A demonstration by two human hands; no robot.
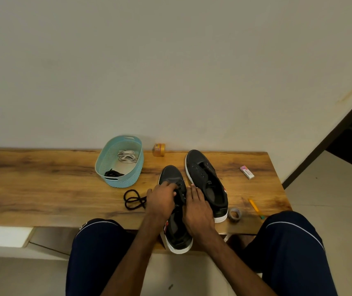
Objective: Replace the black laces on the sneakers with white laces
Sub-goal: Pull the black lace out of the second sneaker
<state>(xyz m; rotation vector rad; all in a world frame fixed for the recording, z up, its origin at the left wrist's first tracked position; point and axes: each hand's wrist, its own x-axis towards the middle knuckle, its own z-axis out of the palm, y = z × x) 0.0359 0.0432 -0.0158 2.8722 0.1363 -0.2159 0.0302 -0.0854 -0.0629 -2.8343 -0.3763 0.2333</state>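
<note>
Centrally, your left hand (pixel 162 199) curled round the near sneaker's (pixel 178 233) black lace (pixel 133 198) (loops lying leftward on the table (pixel 42 189)), your right hand (pixel 198 212) flat against that sneaker, white laces (pixel 127 155) in the blue basket (pixel 126 181).

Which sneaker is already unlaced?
The far sneaker, to the right: its eyelets are empty. The near sneaker, under the left hand and right hand, has black lace in it, trailing onto the table.
</note>
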